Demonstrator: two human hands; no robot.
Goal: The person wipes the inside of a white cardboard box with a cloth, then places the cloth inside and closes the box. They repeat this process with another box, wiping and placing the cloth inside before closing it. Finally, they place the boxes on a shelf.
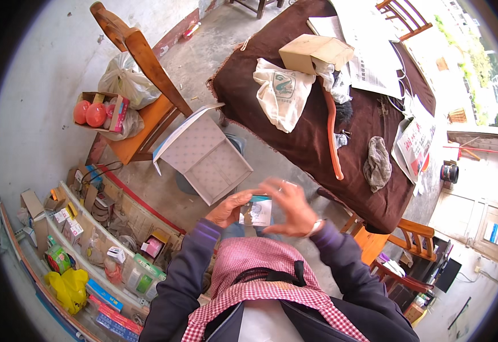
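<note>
My left hand (227, 209) grips a small printed box (259, 213), white and dark with a teal edge, in front of my lap. To the right of that box, my right hand (291, 207) is blurred, its fingers spread and nothing clearly held in them. A band circles the right wrist. Beyond both hands, an open, shallow cardboard box (219, 166) with a raised flap rests on a bluish-grey support, mostly hidden. A red checked apron (262, 256) covers my front.
Shelves (116, 260) with several small boxes and a yellow bag (67, 290) stand at the left. A wooden chair (146, 124) carries a box of red balls (99, 113). A brown-covered table (249, 94) at the right holds a carton (313, 51), a cloth bag (283, 94) and newspapers.
</note>
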